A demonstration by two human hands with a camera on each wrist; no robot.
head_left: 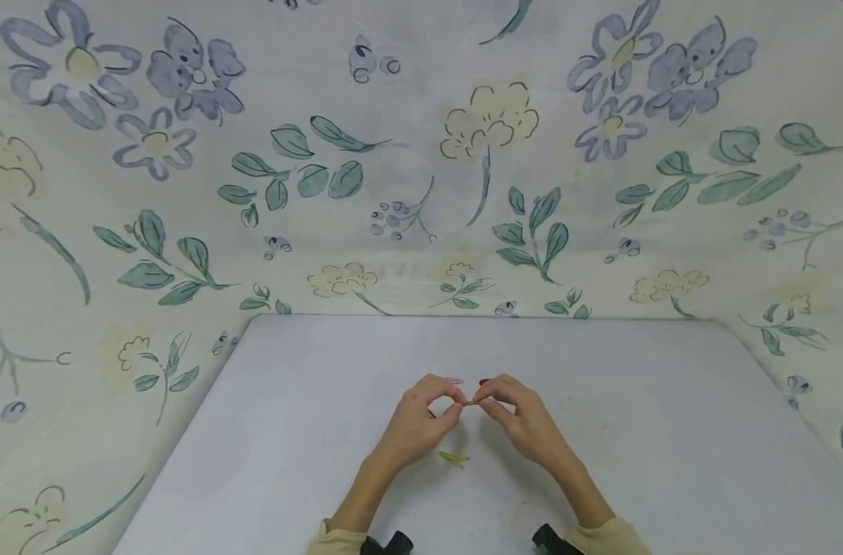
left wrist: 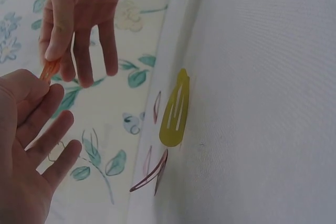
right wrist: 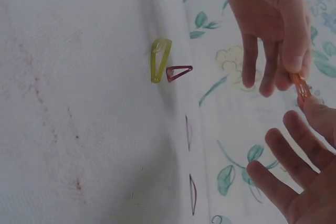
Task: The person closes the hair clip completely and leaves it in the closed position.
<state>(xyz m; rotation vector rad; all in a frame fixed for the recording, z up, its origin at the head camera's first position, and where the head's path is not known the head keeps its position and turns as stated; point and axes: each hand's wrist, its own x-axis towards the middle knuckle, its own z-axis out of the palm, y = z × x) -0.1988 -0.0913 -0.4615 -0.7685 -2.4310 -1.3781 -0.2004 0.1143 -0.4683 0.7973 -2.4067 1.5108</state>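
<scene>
An orange snap hair clip (left wrist: 50,70) is held up above the table between both hands. My left hand (head_left: 414,420) pinches one end between thumb and index finger, its other fingers spread in the left wrist view. The opposite end is pinched by my right hand (head_left: 528,420) in the same way. Fingertips cover both ends of the clip. Below the hands, a yellow snap hair clip (left wrist: 171,129) stands open on the table. Close to it in the left wrist view is a dark red hair clip (left wrist: 149,179), also open.
The white table (head_left: 289,401) has a floral cloth (head_left: 407,162) behind it. Beyond the hands lie a pink clip (head_left: 456,380) and a red clip (head_left: 483,381), each partly hidden by a hand. Both wrists carry black devices (head_left: 396,543).
</scene>
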